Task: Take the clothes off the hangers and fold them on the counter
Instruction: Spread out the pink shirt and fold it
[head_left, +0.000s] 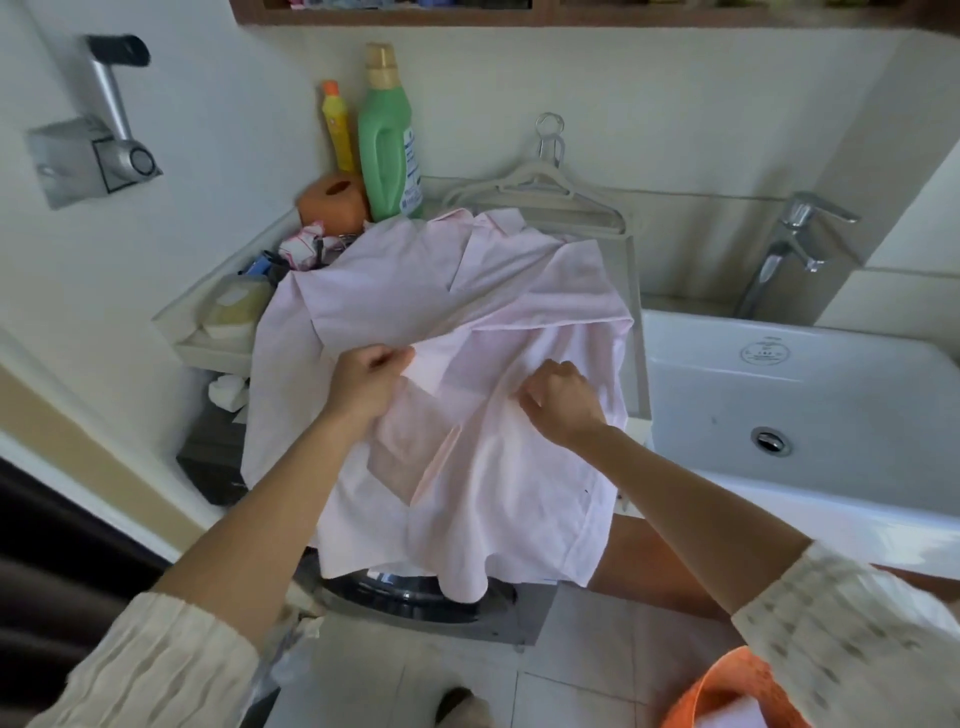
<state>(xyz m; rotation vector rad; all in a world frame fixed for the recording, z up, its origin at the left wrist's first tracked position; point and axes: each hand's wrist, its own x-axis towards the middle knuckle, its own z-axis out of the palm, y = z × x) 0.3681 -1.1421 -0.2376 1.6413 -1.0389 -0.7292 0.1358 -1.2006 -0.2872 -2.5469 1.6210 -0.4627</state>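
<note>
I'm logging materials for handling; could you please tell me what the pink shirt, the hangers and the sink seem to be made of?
Pink shirt: thin woven fabric, matte, creasing softly, slightly see-through. Hangers: likely pale plastic, smooth, with metal hooks. Sink: probably glazed ceramic, glossy white with soft reflections.

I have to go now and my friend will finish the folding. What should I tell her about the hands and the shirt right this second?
Left hand: pinches the pink shirt near its front edge.
Right hand: fingers curled into the cloth at the shirt's middle.
The shirt lies spread on the counter, its lower part hanging over the front edge.
Done: it is off its hanger; empty hangers lie behind it by the wall.
Left: fold the shirt on the counter.
</note>
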